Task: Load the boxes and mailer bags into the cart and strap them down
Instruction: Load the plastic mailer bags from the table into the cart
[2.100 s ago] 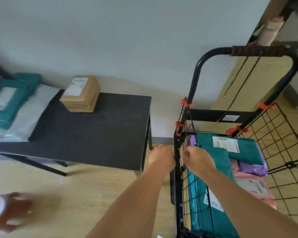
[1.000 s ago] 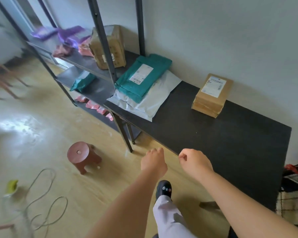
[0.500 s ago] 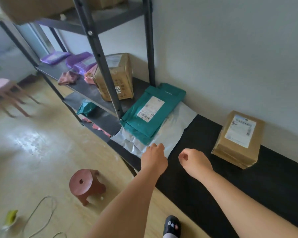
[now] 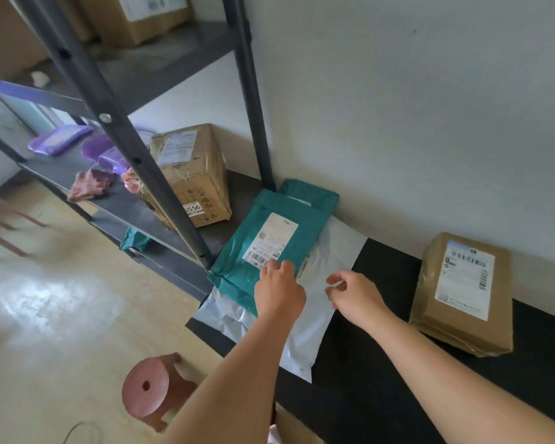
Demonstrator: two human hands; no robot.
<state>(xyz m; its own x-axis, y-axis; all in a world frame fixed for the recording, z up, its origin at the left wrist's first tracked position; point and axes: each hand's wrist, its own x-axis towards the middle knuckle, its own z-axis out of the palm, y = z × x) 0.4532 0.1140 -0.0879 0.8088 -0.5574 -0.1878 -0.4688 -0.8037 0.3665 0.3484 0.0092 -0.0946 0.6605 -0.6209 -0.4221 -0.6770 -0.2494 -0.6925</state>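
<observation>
Head view: turned away from the cart, left hand point(image 4: 279, 296) reaches the teal mailer point(image 4: 263, 219), grip unclear; right hand point(image 4: 354, 294) loose, empty. Next pickup starting.

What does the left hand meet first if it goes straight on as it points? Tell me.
The teal mailer bag: the left hand points across its near edge toward the label. Whether the fingertips already touch it is unclear.

Bare bench top point(image 4: 394, 274) is left open between the white mailer bag point(image 4: 334, 248) and the labelled cardboard box point(image 4: 462, 293), with clear air above. To the left, access is barred by the slanted shelf post point(image 4: 132, 149); the back is closed by the wall point(image 4: 398, 123).
</observation>
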